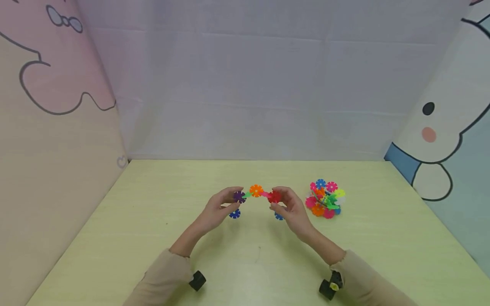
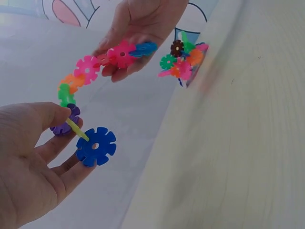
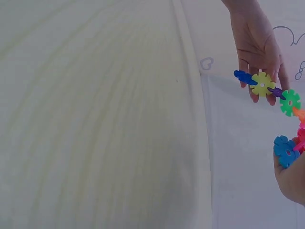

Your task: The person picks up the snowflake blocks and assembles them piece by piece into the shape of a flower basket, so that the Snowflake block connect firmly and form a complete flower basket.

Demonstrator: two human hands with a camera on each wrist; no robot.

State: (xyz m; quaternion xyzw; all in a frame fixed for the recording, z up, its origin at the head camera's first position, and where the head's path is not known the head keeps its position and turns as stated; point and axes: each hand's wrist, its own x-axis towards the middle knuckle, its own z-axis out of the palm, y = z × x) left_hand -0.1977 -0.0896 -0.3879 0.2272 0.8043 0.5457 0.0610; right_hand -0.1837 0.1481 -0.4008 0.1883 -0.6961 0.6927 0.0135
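Both hands hold up a curved chain of interlocking snowflake discs above the table. My left hand (image 1: 216,212) pinches the chain near its left end at the purple disc (image 1: 239,196). Below that purple disc, a yellow disc (image 2: 77,129) seen edge-on joins it to a blue end disc (image 2: 90,152). A green disc (image 3: 289,103), an orange disc (image 1: 256,190) and a pink disc (image 2: 86,70) form the middle of the arch. With thumb and fingers, my right hand (image 1: 294,212) grips the red disc (image 1: 274,196); a lighter blue disc (image 3: 284,151) hangs at that end.
A pile of loose snowflake discs (image 1: 325,200) in many colours lies on the table (image 1: 153,204), right of my right hand. A pale cloth wall (image 1: 245,93) stands behind the table, with printed cartoon panels on both sides. Black wrist cameras (image 1: 197,280) sit by both sleeves.
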